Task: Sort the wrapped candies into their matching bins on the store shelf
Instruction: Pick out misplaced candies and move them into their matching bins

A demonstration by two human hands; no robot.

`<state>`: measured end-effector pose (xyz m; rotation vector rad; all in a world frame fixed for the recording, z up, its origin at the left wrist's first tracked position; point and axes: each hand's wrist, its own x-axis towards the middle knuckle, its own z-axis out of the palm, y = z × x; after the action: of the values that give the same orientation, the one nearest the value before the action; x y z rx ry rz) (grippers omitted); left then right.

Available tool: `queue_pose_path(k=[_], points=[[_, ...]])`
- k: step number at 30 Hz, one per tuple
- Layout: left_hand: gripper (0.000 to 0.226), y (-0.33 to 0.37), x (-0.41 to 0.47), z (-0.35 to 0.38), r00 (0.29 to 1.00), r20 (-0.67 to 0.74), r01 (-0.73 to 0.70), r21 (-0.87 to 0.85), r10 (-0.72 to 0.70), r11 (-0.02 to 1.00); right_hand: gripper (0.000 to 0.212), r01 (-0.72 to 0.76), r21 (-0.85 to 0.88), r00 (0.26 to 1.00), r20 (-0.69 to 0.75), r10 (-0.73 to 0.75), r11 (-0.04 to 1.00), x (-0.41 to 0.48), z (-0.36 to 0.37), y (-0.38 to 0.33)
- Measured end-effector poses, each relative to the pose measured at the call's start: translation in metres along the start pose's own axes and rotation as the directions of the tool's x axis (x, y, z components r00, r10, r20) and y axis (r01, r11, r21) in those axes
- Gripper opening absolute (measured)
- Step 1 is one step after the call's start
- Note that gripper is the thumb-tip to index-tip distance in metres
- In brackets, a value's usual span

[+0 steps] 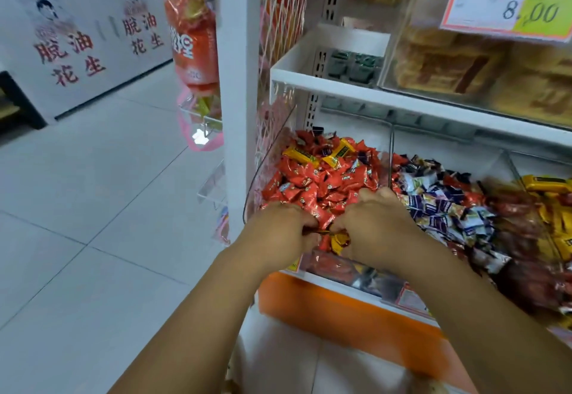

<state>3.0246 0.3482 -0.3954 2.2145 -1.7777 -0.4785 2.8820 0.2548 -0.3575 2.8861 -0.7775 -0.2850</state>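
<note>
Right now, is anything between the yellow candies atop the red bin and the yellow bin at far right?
Yes. Past the yellow candies, a clear divider and the heap of blue-and-white candies lie before the yellow heap. All look open on top.

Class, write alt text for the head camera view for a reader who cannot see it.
A person's left hand and right hand reach into a clear bin of red wrapped candies, where a few yellow candies are mixed in. Blue-and-white candies lie past the divider on the right.
</note>
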Motion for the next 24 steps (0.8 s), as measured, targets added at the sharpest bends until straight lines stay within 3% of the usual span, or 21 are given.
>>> queue_pose_path(k=[6, 10, 14, 19, 21, 24], points=[[0.029, 0.009, 0.006, -0.004, 0.994, 0.040, 0.100, 0.042, -0.102, 0.994, 0.017, -0.046, 0.165, 0.975, -0.208, 0.080, 0.985, 0.000, 0.007, 0.001], [0.043, 0.017, 0.008, -0.002, 0.986, 0.065, 0.145, 0.108, -0.153, 0.984, 0.014, -0.001, 0.344, 0.965, -0.247, 0.091, 0.939, 0.002, 0.010, 0.016], [0.042, 0.030, 0.012, 0.004, 0.977, -0.010, 0.210, 0.159, -0.211, 0.965, 0.011, 0.042, 0.424, 0.951, -0.295, 0.094, 0.905, 0.003, 0.009, 0.025], [0.033, 0.033, 0.013, 0.008, 0.970, -0.111, 0.224, 0.044, -0.218, 0.974, 0.004, 0.033, 0.673, 0.929, -0.293, 0.225, 0.739, -0.005, -0.006, 0.033], [0.023, 0.033, 0.012, 0.007, 0.965, -0.150, 0.207, -0.057, -0.213, 0.977, 0.006, 0.032, 0.762, 0.927, -0.266, 0.266, 0.647, -0.011, -0.013, 0.038], [0.023, 0.030, 0.012, 0.005, 0.959, -0.193, 0.151, -0.266, -0.206, 0.952, 0.008, 0.040, 0.807, 0.894, -0.292, 0.339, 0.590, -0.018, -0.018, 0.047]])
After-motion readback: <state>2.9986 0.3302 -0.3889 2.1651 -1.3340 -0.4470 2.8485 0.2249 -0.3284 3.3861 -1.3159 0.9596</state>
